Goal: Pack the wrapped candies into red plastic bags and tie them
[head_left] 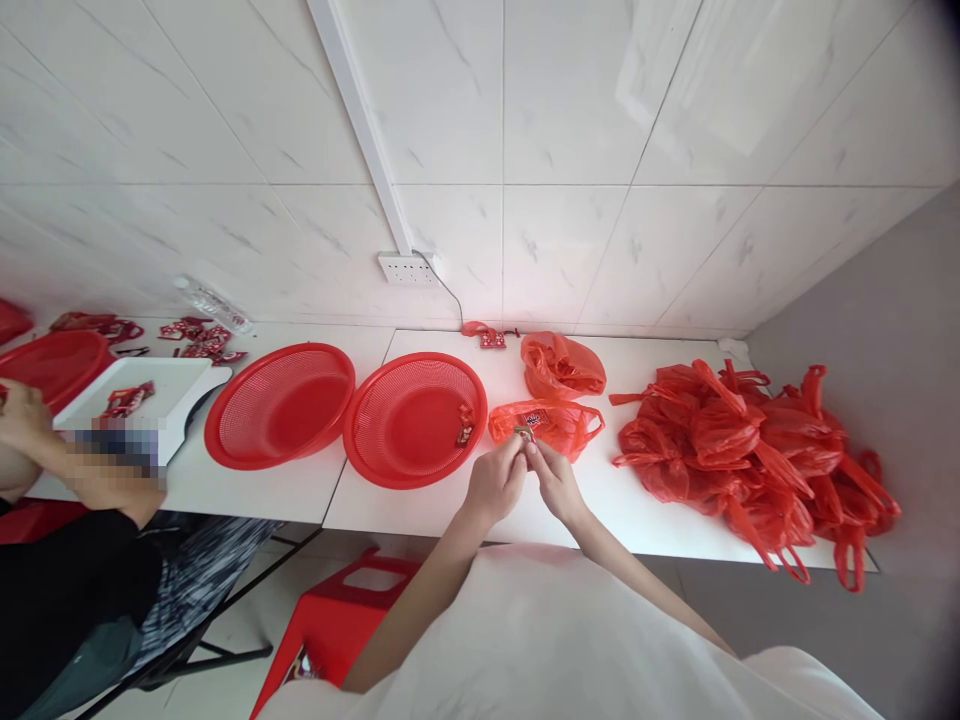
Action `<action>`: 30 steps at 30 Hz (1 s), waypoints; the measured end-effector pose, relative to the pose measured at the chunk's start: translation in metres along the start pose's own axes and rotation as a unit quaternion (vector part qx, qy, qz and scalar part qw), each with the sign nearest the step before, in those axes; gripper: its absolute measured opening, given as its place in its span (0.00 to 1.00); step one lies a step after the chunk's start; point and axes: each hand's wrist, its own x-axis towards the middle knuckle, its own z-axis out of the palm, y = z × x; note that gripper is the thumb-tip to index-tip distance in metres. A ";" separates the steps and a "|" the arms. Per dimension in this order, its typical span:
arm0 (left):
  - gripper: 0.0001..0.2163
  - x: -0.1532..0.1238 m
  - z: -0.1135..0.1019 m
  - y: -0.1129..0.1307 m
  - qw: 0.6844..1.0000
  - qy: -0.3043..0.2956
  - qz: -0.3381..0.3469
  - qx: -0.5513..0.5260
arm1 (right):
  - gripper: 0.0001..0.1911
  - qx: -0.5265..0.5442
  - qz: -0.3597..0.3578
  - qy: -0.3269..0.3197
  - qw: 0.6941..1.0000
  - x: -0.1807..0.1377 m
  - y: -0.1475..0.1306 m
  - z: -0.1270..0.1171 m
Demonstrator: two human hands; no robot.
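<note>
My left hand (496, 482) and my right hand (556, 484) meet at the table's near side, thumbs and fingers pinched together. Between their fingertips is a small packet (526, 434), mostly covered, so its kind is unclear. Just beyond lies an opened red plastic bag (574, 426) with a dark red printed packet (535, 418) at its mouth. Left of my hands, a red plastic basket (409, 425) holds a few small wrapped pieces (465, 426) against its right side.
Another red basket (289, 405) stands further left. A filled red bag (562, 364) sits behind the opened one. Tied red bags (724, 430) are heaped at right. A co-worker's arm (105, 475) reaches by a white scale (176, 385). A red stool (337, 620) is below the table.
</note>
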 end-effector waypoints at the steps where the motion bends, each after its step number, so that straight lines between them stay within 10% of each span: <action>1: 0.10 0.000 0.000 0.000 1.000 -0.001 -0.009 -0.015 | 0.23 0.025 0.015 -0.009 1.000 0.001 0.002 -0.001; 15: 0.11 0.004 -0.009 -0.022 0.985 0.050 -0.110 -0.123 | 0.17 0.075 0.140 0.030 0.987 0.011 0.036 -0.016; 24: 0.09 -0.004 0.005 -0.051 0.978 -0.098 -0.173 -0.067 | 0.04 0.332 0.349 0.207 0.851 0.052 0.101 -0.027; 30: 0.06 0.016 -0.008 -0.101 0.971 -0.017 -0.235 0.029 | 0.07 0.381 0.417 0.190 0.803 0.039 0.112 -0.029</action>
